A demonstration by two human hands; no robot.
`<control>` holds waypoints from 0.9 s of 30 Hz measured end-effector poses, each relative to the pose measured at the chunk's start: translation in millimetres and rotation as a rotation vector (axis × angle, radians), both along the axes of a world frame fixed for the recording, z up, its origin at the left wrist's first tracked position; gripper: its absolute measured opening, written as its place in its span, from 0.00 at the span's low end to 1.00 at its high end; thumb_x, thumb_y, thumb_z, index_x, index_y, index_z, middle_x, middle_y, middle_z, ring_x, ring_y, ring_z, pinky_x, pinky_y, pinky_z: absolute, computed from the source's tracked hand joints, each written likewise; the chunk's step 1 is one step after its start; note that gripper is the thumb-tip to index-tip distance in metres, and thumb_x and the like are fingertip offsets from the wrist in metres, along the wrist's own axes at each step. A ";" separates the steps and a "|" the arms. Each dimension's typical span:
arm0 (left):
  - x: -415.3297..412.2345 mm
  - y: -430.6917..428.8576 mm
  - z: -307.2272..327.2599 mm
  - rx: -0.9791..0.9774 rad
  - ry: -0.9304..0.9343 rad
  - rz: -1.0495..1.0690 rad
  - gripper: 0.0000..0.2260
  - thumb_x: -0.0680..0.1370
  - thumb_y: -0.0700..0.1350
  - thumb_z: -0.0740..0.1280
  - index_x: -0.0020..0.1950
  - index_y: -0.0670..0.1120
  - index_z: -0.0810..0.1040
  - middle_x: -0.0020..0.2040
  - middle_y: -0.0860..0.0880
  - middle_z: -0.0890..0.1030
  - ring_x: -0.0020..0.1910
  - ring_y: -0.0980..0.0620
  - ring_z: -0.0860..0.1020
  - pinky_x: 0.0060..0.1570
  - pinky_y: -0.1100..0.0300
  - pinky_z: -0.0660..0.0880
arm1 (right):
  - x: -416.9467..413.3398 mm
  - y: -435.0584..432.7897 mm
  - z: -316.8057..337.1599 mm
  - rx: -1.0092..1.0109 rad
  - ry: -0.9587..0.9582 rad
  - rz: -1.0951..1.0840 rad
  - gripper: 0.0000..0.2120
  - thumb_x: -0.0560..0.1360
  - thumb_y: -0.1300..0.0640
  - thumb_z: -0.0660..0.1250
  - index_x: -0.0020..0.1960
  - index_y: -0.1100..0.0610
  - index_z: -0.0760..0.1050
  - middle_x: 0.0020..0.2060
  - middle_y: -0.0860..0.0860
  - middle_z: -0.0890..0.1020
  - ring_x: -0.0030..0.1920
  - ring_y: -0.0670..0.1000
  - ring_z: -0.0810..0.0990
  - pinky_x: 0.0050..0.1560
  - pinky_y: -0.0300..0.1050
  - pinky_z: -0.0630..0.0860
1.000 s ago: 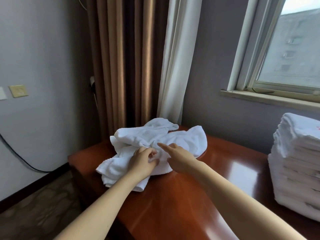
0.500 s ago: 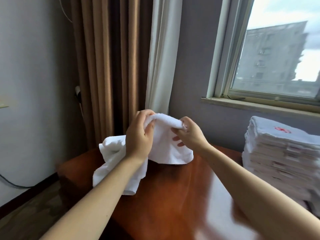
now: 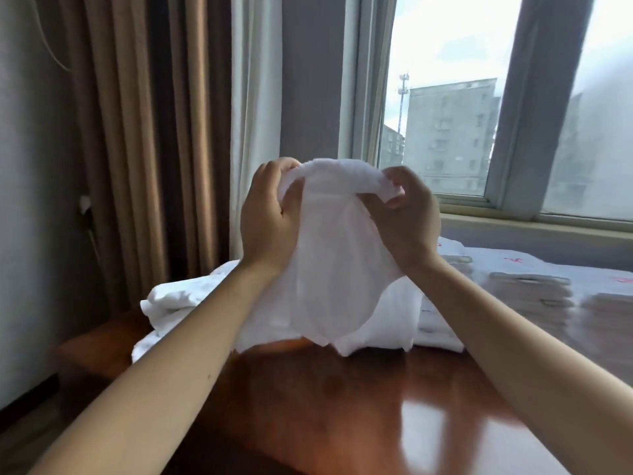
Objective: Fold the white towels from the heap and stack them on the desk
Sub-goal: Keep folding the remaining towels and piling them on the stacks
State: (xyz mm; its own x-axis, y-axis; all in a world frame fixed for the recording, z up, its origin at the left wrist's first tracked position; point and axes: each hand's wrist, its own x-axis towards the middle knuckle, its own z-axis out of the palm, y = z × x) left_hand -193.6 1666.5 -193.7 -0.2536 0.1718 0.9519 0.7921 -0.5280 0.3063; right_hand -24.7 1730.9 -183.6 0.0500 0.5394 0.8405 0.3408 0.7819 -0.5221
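Observation:
A white towel (image 3: 337, 262) hangs in the air in front of me, held by its top edge. My left hand (image 3: 270, 217) grips that edge on the left and my right hand (image 3: 404, 214) pinches it on the right, the two hands close together. The towel's lower end droops toward the brown desk (image 3: 342, 399). Behind my left arm lies the crumpled heap of white towels (image 3: 178, 299) on the desk's far left. At the far right sits a stack of folded white towels (image 3: 534, 293) with red marks on top, blurred.
Brown and white curtains (image 3: 171, 132) hang behind the desk at left. A window (image 3: 479, 108) with a sill runs along the right wall above the stack. A wall socket with a cable sits by the left wall. Floor shows at lower left.
Both hands picked one towel out of the heap and raised it well above the desk. The view has tilted upward and turned right, showing more window.

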 end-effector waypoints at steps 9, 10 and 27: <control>108.9 3.8 7.7 -0.080 0.084 -0.103 0.13 0.82 0.49 0.62 0.62 0.42 0.76 0.57 0.47 0.79 0.52 0.56 0.74 0.48 0.78 0.63 | 124.9 -26.1 19.3 0.150 -0.055 -0.308 0.10 0.69 0.45 0.70 0.49 0.45 0.77 0.40 0.42 0.80 0.44 0.53 0.79 0.48 0.46 0.69; 112.8 5.3 6.7 -0.076 0.105 -0.094 0.13 0.82 0.48 0.62 0.61 0.42 0.76 0.57 0.46 0.79 0.52 0.56 0.74 0.46 0.77 0.63 | 131.3 -23.0 16.3 0.144 -0.071 -0.329 0.10 0.69 0.44 0.69 0.49 0.44 0.77 0.41 0.41 0.80 0.45 0.54 0.79 0.46 0.43 0.65; 84.9 58.9 -150.0 -0.889 0.394 0.088 0.17 0.77 0.45 0.66 0.66 0.53 0.75 0.63 0.52 0.76 0.62 0.48 0.73 0.60 0.54 0.68 | 123.7 38.9 -125.2 -0.596 -0.827 0.096 0.13 0.76 0.60 0.66 0.59 0.54 0.82 0.57 0.49 0.83 0.58 0.50 0.80 0.59 0.41 0.74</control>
State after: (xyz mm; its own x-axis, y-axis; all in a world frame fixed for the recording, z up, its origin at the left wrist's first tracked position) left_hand -108.7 1725.4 -343.7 0.0083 0.8639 0.5036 0.9486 -0.1661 0.2693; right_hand 99.0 1769.8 -308.8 -0.4891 0.8522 0.1860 0.7201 0.5148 -0.4652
